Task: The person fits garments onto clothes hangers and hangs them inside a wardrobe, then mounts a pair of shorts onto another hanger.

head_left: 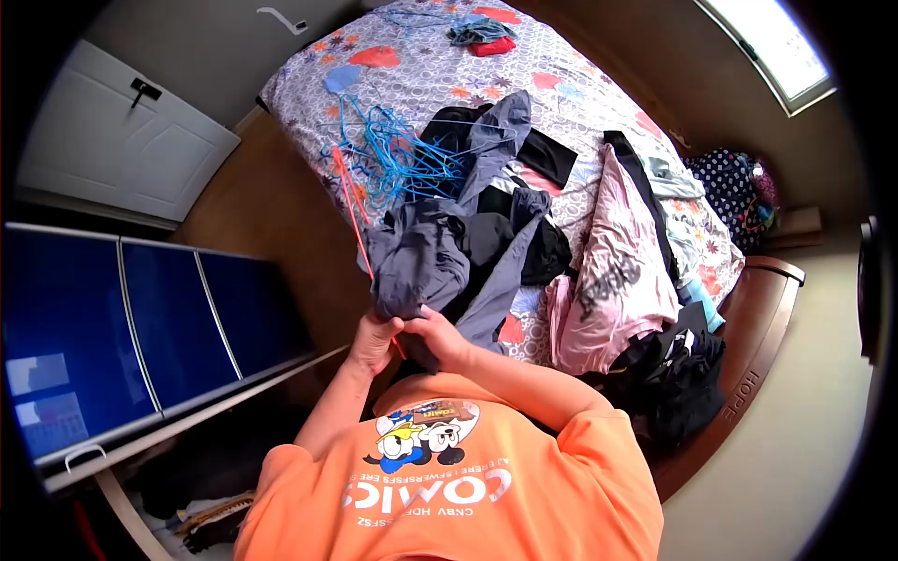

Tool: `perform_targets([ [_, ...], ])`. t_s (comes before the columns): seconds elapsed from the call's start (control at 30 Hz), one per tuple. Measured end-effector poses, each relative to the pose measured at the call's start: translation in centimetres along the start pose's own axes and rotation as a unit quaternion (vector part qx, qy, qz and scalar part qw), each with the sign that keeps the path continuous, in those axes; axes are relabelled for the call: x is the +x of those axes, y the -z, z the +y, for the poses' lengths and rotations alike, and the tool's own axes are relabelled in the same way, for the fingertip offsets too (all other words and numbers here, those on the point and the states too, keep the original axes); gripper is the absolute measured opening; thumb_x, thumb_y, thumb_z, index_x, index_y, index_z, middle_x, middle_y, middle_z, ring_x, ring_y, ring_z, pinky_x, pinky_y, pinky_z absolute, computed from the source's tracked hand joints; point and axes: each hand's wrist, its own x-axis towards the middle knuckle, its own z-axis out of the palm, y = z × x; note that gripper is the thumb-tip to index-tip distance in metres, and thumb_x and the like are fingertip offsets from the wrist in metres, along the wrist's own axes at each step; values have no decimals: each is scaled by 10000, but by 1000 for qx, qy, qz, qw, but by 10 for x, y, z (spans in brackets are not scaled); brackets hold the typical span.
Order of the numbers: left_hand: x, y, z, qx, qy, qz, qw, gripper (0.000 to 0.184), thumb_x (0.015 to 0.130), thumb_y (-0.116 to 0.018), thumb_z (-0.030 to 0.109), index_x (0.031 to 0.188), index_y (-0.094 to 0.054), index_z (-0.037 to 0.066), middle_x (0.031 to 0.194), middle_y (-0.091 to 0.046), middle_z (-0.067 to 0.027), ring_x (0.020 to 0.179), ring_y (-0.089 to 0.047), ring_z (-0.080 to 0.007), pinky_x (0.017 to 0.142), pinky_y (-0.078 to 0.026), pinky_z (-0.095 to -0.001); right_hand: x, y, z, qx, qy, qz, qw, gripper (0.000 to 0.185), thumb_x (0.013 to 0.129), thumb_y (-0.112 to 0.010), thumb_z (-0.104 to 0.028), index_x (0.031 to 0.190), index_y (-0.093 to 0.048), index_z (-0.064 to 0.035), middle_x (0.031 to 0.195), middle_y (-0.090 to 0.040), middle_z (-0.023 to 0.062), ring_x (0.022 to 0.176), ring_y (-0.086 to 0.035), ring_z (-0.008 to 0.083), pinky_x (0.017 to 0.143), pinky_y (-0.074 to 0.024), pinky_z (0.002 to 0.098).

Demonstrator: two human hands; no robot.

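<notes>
My left hand [375,342] is closed on the near end of a dark grey garment [419,257]. Right beside it, my right hand [438,338] also grips the gathered cloth, thumbs close together. The garment spreads away over the bed, with long grey strips that may be sleeves or legs. A thin red hanger [354,201] runs along its left side and passes down behind my hands; whether my fingers also hold it I cannot tell. Several blue hangers [398,150] lie tangled beyond the garment.
The bed [309,89] has a patterned sheet. A pink garment [613,266] and black clothes [683,374] lie to the right, denim and red cloth [486,37] at the far end. A blue-panelled cabinet [75,318] stands left, a white door [122,131] behind it.
</notes>
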Motion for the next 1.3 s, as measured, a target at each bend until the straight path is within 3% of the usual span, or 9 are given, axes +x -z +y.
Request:
perform_targets([
  [0.23,-44,-41,7,53,-76,157,983,251,805,-602,-22,1052,-607,25,1002,-640,-39,922,-606,-151,821,-490,-294,-29,-2,38,-263,75,-42,961,379,862,-644,-256,1116,-464,-39,923,-540,11,786,-500,104,719,-442,236],
  [0.37,-72,-79,51,-23,-242,168,956,334,769,-616,-17,1099,-584,16,1049,-626,-66,971,-601,-195,891,-466,-342,-46,13,31,-597,305,-41,741,686,687,-756,-433,1154,-433,-48,842,-615,208,813,-608,386,711,-483,426],
  [0.57,-137,-94,115,-13,-370,120,921,468,738,-580,15,1200,-513,-23,1152,-583,-128,1064,-567,-254,959,-419,-380,-49,83,16,-885,28,-102,453,523,715,-672,-505,1050,-623,-107,828,-666,129,820,-634,290,792,-432,455],
  [0.7,-150,-88,120,121,-409,203,882,345,780,-584,-13,1125,-571,-14,1090,-613,-93,1016,-578,-199,925,-417,-323,-66,94,8,-789,-63,-105,601,369,775,-652,-393,1018,-663,-116,899,-674,98,863,-636,257,811,-467,350],
  [0.77,-153,-79,115,164,-385,242,875,310,799,-629,-14,1106,-586,-3,1065,-618,-55,974,-572,-148,912,-401,-274,-76,76,-2,-550,80,-180,811,334,804,-646,-300,1057,-648,-82,998,-663,66,932,-618,229,882,-451,354],
  [0.83,-155,-77,110,179,-374,239,878,315,794,-646,-19,1103,-590,6,1064,-621,-52,971,-569,-135,913,-393,-266,-81,50,-13,-193,36,-147,969,365,866,-569,-285,1145,-596,-51,1130,-612,78,1023,-580,227,953,-423,373],
  [0.97,-168,-55,104,274,-335,246,867,179,826,-681,103,786,-507,102,935,-623,-26,866,-588,-108,751,-425,-222,-67,19,-59,258,133,-293,911,519,932,-380,-421,1303,-447,-65,1314,-478,158,1168,-481,318,1029,-346,476],
  [1.2,-190,-60,96,279,-319,273,864,260,925,-533,324,821,-534,85,884,-626,-74,701,-561,-106,668,-426,-216,-76,-10,-88,158,232,-177,943,512,933,-369,-420,1285,-451,-57,1287,-488,177,1115,-511,339,989,-390,485],
  [1.3,-200,-41,79,157,-281,215,922,187,948,-503,233,909,-580,68,796,-617,-58,630,-521,-74,618,-429,-203,-56,-8,-83,175,130,-272,937,460,936,-382,-344,1259,-465,-27,1246,-514,183,1060,-546,322,952,-433,453],
])
